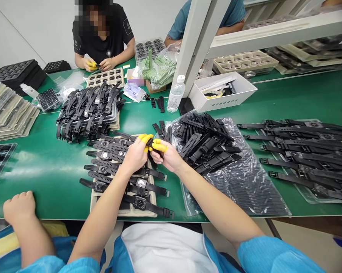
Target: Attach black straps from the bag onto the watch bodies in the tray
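Note:
My left hand (136, 154) and my right hand (167, 154) meet above the edge of a beige tray (95, 201), yellow covers on several fingertips. Pinched between both hands is a small black watch part (150, 143); the fingers hide most of it, so I cannot tell whether it is a watch case or a strap end. Beneath and left of the hands, black smartwatches (139, 203) with straps attached lie in rows across the tray, backs up. Close to my right hand, a heap of loose black watch straps (207, 142) rests on a clear plastic bag (242, 189).
More strapped watches lie at right (304, 151) and in a stack (88, 110) behind the tray. A water bottle (176, 94) and white box (225, 93) stand beside a post (198, 45). A co-worker's fist (20, 207) rests at left; another person (102, 41) sits opposite.

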{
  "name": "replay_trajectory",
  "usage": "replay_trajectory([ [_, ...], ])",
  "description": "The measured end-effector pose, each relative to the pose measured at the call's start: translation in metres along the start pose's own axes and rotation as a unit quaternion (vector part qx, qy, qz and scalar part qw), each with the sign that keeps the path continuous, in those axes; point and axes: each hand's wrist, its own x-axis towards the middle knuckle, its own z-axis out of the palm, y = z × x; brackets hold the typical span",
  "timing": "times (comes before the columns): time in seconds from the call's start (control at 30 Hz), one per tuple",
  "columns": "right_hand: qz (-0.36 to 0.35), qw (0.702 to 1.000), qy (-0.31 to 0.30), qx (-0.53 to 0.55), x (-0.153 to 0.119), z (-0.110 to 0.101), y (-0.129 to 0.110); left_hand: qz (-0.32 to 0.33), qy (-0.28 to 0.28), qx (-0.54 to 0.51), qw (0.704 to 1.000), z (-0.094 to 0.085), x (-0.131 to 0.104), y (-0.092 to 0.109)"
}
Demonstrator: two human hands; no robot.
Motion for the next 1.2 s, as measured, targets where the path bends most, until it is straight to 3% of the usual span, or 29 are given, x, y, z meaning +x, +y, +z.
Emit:
replay_trajectory([
  [0.4, -0.032, 0.998, 0.017, -0.041, 0.001, 0.0, 0.002, -0.001, 0.0, 0.002, 1.0, 0.0, 0.0, -0.001],
  [0.63, -0.042, 0.997, -0.023, -0.064, -0.005, -0.003, -0.002, 0.017, 0.009, -0.07, 0.997, -0.003, 0.003, 0.002],
  [0.77, -0.05, 0.995, -0.02, -0.079, -0.006, -0.005, -0.003, 0.043, 0.007, -0.049, 0.998, -0.002, 0.001, 0.004],
  [1.2, -0.048, 0.997, -0.002, -0.067, -0.005, -0.005, -0.006, 0.043, -0.009, -0.024, 0.999, -0.004, 0.001, 0.009],
])
